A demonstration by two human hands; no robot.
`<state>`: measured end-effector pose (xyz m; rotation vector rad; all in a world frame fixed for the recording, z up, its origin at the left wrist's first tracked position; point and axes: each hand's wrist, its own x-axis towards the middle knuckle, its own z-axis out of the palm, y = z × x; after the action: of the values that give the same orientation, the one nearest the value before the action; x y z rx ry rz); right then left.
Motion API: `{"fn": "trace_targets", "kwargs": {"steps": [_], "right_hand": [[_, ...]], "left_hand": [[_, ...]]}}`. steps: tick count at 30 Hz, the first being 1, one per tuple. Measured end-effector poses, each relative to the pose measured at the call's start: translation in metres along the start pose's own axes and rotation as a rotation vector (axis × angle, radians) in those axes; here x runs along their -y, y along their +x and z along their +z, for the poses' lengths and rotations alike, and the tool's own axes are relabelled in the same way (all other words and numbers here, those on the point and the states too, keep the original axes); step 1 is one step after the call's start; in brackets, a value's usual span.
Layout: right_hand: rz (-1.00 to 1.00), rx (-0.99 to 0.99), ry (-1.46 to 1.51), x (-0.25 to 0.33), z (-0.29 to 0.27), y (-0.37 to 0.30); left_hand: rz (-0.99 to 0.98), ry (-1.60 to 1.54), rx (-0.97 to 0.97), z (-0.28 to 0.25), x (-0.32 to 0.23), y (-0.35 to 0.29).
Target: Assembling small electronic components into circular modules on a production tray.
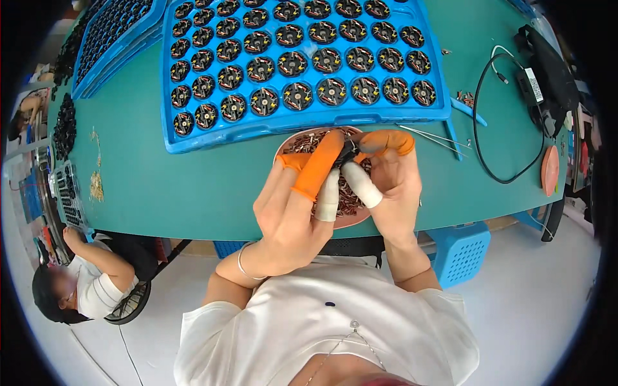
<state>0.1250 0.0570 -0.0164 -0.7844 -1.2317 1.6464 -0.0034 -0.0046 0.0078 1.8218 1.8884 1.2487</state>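
Note:
My left hand (291, 215) and my right hand (395, 186) meet above a pink bowl (353, 220), fingers closed around a small black part (347, 154). Most of that part is hidden by the fingertips, so its exact kind does not show. Orange finger cots cover fingers on both hands, and each thumb has a white covering. Inside the bowl lie many small brown-red and silvery pieces (348, 201). Just beyond the hands, a blue tray (222, 137) carries rows of round black components (332, 92) with red, white and yellow details.
More blue trays (116, 61) are stacked at the far left. A pair of metal tweezers (434, 136), a black cable (487, 161) and a pink lid-like piece (550, 170) lie to the right. A blue stool (465, 254) stands below the table. Another person (96, 270) sits at the left.

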Motion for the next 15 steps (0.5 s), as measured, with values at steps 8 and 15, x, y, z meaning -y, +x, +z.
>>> {"fn": "trace_targets", "kwargs": {"steps": [8,15], "right_hand": [[-0.036,0.019,0.047,-0.003,0.001,0.001],[0.073,0.011,0.102,0.006,0.0,0.003]], "left_hand": [[-0.141,-0.259,-0.108,0.006,-0.004,0.003],[-0.284,-0.368,-0.125,0.007,0.0,0.0]]}}
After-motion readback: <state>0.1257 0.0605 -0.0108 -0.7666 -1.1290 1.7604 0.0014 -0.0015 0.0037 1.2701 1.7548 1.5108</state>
